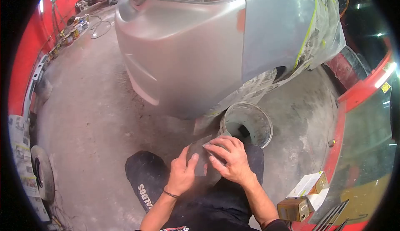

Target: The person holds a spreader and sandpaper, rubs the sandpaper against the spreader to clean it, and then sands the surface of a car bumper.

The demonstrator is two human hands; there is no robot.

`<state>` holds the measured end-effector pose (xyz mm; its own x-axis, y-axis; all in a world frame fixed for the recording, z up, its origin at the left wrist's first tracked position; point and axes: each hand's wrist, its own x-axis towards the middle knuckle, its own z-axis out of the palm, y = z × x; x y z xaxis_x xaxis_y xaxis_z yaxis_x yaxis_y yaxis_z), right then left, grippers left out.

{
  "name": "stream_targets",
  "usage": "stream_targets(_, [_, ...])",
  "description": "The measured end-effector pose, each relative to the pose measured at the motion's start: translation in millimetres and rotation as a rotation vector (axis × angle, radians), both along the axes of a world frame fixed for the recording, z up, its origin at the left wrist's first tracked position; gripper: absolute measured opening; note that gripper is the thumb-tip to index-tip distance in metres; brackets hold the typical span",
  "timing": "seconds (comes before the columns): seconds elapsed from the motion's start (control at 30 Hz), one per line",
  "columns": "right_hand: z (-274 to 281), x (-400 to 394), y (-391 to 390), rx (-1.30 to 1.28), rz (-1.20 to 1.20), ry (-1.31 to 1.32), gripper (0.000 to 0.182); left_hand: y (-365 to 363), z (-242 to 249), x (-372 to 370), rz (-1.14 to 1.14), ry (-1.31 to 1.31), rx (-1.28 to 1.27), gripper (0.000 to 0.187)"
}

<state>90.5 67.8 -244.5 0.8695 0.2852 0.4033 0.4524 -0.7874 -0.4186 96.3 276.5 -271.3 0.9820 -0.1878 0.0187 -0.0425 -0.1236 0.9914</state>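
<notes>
My left hand is closed on a dark grey sheet of sandpaper, with the thumb on its upper face. My right hand is also closed on the sheet, its fingers curled over the right part, where an edge looks folded. Both hands are above my lap, close together. Just beyond the right hand stands a bucket with greyish liquid and a dark block inside. In front is a car's silver-grey bumper, dull on its surface, beside a grey body panel.
Masking plastic with yellow-green tape covers the car's right side. A tyre lies at the left, and several cans line the red wall. Small boxes stand at lower right beside a red car part with glass.
</notes>
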Motion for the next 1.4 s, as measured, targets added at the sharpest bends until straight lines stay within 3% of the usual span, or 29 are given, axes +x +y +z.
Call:
stream_targets(0.23, [-10,-16,13,0.029,0.123,0.097,0.036,12,21,12,0.205,-0.183,0.1,0.041])
stream_targets(0.3, [-21,-14,6,0.09,0.113,0.204,0.035,27,22,22,0.461,-0.272,-0.056,0.039])
stream_targets(0.37, [-31,-15,-4,0.584,0.033,0.492,0.037,43,22,34,0.548,-0.309,-0.391,0.036])
stream_targets(0.43, [-24,-10,-5,1.216,-0.156,0.767,0.041,59,6,40,0.482,-0.237,-0.442,0.034])
stream_targets(0.47, [-20,2,-15,1.524,-0.039,0.816,0.051,61,-19,45,0.427,-0.186,-0.447,0.034])
stream_targets(0.53, [22,23,-11,1.884,0.18,0.827,0.056,52,-70,50,0.351,-0.085,-0.415,0.037])
stream_targets(0.63, [73,49,-3,1.843,0.266,0.647,0.056,30,-135,44,0.259,-0.018,-0.04,0.046])
stream_targets(0.73, [103,78,4,1.351,0.023,0.248,0.046,19,-136,41,-0.014,0.064,0.249,0.055])
stream_targets(0.83, [121,118,17,0.441,-0.119,-0.317,0.041,16,-124,42,-0.096,0.098,0.165,0.058])
stream_targets(0.93, [135,142,20,0.024,-0.295,-0.545,0.039,17,-143,42,-0.074,0.026,0.276,0.054])
stream_targets(1.03, [138,153,39,0.086,-0.315,-0.531,0.042,20,-144,43,-0.051,0.007,0.276,0.05])
stream_targets(1.23, [136,176,59,-0.068,-0.486,-0.679,0.039,22,-146,47,-0.067,0.019,0.275,0.048])
stream_targets(1.33, [115,178,74,-0.281,-0.508,-0.762,0.04,20,-155,45,-0.041,-0.01,0.305,0.049])
stream_targets(1.4, [113,169,73,-0.264,-0.443,-0.693,0.04,21,-155,47,-0.037,-0.033,0.313,0.05])
